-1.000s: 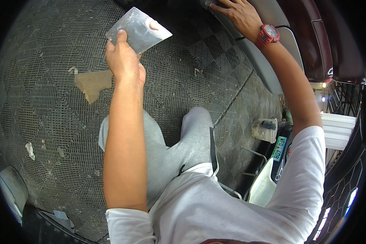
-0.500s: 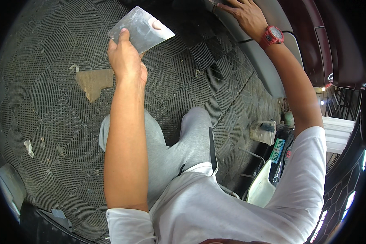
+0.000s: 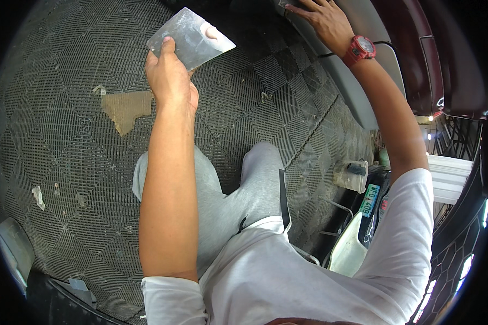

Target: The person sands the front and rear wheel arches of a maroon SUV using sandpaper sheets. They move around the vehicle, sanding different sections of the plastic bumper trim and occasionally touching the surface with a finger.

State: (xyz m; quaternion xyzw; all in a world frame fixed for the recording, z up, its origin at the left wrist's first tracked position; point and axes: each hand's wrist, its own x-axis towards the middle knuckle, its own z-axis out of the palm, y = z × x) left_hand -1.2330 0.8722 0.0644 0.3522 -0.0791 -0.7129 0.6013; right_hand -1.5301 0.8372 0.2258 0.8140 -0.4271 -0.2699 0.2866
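My left hand (image 3: 171, 76) grips a flat, square metal putty board (image 3: 184, 40), thumb on top and the other fingers beneath. Near the board's far right corner sits a small blob of pale putty (image 3: 211, 33). At the top edge, my right hand (image 3: 328, 24), with a red watch (image 3: 360, 50) on its wrist, is over a grey car body panel (image 3: 352, 81). Its index finger stretches left against a small, partly see-through thing (image 3: 282, 4), cut off by the picture's edge. What that is, I cannot make out.
Dark red car bodywork (image 3: 417, 59) stands beyond the grey panel. A torn piece of cardboard (image 3: 126, 111) lies on the black grid mat (image 3: 76, 146). On the right are a clear plastic tub (image 3: 351, 176), a pale chair seat (image 3: 348, 249) and a green plate (image 3: 370, 200).
My left hand and the putty board have shifted very slightly right. My right hand has moved a little to the left along the grey panel.
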